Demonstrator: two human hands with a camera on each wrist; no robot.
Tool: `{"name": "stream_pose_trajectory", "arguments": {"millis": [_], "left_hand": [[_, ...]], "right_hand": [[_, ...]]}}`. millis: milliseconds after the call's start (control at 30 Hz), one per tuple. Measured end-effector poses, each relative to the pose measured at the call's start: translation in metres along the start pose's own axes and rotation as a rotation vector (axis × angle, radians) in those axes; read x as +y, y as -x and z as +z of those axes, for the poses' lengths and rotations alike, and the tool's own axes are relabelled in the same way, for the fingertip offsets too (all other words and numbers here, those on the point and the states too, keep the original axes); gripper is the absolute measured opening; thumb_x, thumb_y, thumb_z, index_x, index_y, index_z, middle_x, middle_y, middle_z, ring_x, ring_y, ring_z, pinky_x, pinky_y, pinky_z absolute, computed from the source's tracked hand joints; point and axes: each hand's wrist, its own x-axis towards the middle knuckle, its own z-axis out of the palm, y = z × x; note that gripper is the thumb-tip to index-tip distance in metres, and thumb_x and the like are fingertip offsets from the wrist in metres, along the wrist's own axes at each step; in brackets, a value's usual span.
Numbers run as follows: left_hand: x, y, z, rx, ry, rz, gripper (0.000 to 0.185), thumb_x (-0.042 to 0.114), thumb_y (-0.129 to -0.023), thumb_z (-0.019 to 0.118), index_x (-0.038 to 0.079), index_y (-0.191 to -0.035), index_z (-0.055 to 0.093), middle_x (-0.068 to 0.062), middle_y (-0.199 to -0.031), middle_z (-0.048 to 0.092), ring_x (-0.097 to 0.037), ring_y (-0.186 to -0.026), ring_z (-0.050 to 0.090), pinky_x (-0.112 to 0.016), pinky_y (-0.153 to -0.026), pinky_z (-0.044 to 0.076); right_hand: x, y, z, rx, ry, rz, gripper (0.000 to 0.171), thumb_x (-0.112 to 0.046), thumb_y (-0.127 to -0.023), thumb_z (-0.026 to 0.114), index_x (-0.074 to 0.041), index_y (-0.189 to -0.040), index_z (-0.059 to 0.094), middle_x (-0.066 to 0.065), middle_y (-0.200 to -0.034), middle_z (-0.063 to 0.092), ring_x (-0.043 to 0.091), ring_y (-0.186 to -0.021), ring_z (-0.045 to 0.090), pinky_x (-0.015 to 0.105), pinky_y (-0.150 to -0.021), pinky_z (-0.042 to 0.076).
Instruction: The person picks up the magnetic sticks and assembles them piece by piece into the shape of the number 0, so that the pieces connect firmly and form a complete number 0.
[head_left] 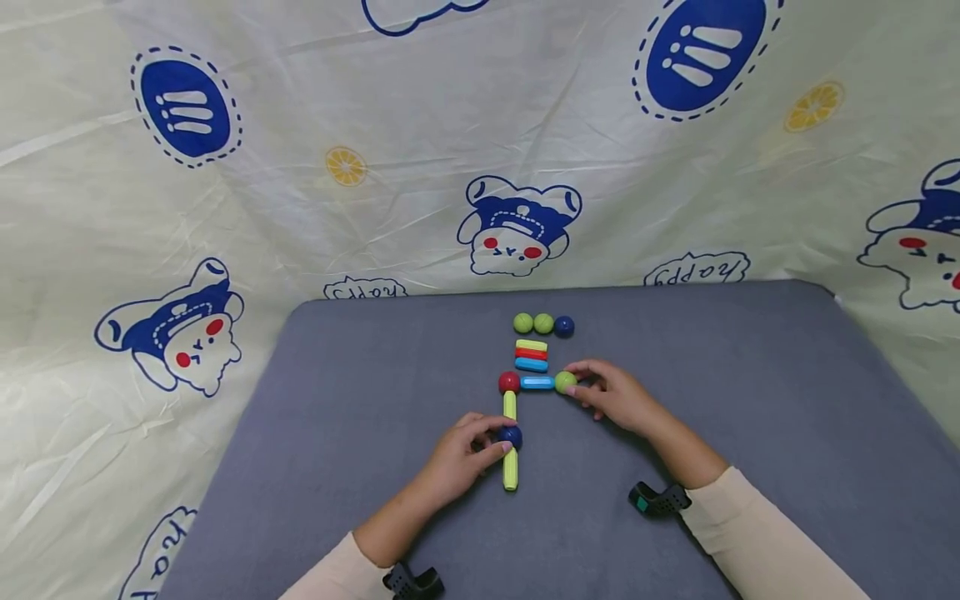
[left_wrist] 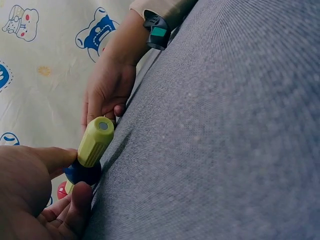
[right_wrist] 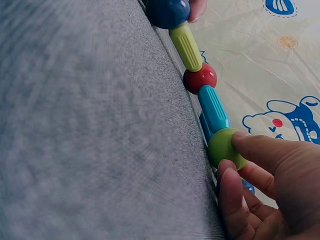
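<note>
Dark blue ball [head_left: 511, 435] sits pinched between thumb and fingertips of the left hand [head_left: 459, 461], lying between two yellow-green rods [head_left: 510, 476] on the grey tabletop [head_left: 750, 400]. Up from it the upper rod meets a red ball [head_left: 509, 382], then a blue rod [head_left: 537, 382] runs across to a green ball [head_left: 566, 382], which the right hand [head_left: 613, 395] pinches at its fingertips. So an L-shaped chain is joined, by my reading. Unused beyond it lie three stacked rods [head_left: 531, 355], yellow, red and blue, and a row of three balls [head_left: 543, 324], two green, one blue.
</note>
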Motion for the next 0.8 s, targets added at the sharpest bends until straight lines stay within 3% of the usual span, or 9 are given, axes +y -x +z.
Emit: {"name": "stream_pose_trajectory", "arguments": {"millis": [300, 433, 600, 800], "left_hand": [[-0.002, 0.002, 0.0, 0.018, 0.064, -0.026, 0.026, 0.028, -0.098, 0.069, 0.024, -0.124, 0.072, -0.004, -0.116, 0.062, -0.009, -0.077, 0.057, -0.025, -0.058, 0.054], [-0.003, 0.002, 0.0, 0.019, 0.078, -0.032, 0.027, 0.028, -0.097, 0.069, 0.025, -0.124, 0.072, -0.004, -0.116, 0.062, -0.009, -0.078, 0.057, -0.026, -0.058, 0.054], [-0.004, 0.002, 0.0, 0.02, 0.096, -0.034, 0.028, 0.029, -0.097, 0.069, 0.025, -0.124, 0.072, -0.004, -0.117, 0.062, -0.01, -0.079, 0.058, -0.026, -0.058, 0.054], [-0.003, 0.001, 0.001, 0.013, 0.107, -0.048, 0.03, 0.031, -0.097, 0.069, 0.027, -0.127, 0.071, -0.004, -0.118, 0.062, -0.011, -0.081, 0.058, -0.026, -0.06, 0.055]], "right_hand": [[0.001, 0.0, 0.0, 0.005, 0.014, 0.019, 0.043, -0.027, -0.098, 0.068, -0.008, -0.136, 0.059, 0.018, -0.124, 0.063, 0.015, -0.072, 0.061, 0.031, -0.055, 0.052], [-0.004, -0.003, -0.005, 0.037, 0.046, -0.013, 0.046, -0.028, -0.099, 0.067, -0.005, -0.138, 0.058, 0.02, -0.126, 0.062, 0.016, -0.073, 0.059, 0.03, -0.058, 0.05], [-0.009, -0.015, -0.016, 0.083, 0.082, -0.034, 0.048, -0.027, -0.1, 0.066, -0.004, -0.141, 0.055, 0.022, -0.131, 0.058, 0.022, -0.088, 0.064, 0.031, -0.065, 0.052], [-0.01, -0.037, -0.027, 0.135, 0.109, 0.005, 0.052, -0.03, -0.101, 0.064, -0.008, -0.146, 0.051, 0.021, -0.139, 0.05, 0.036, -0.113, 0.063, 0.035, -0.075, 0.055]]}}
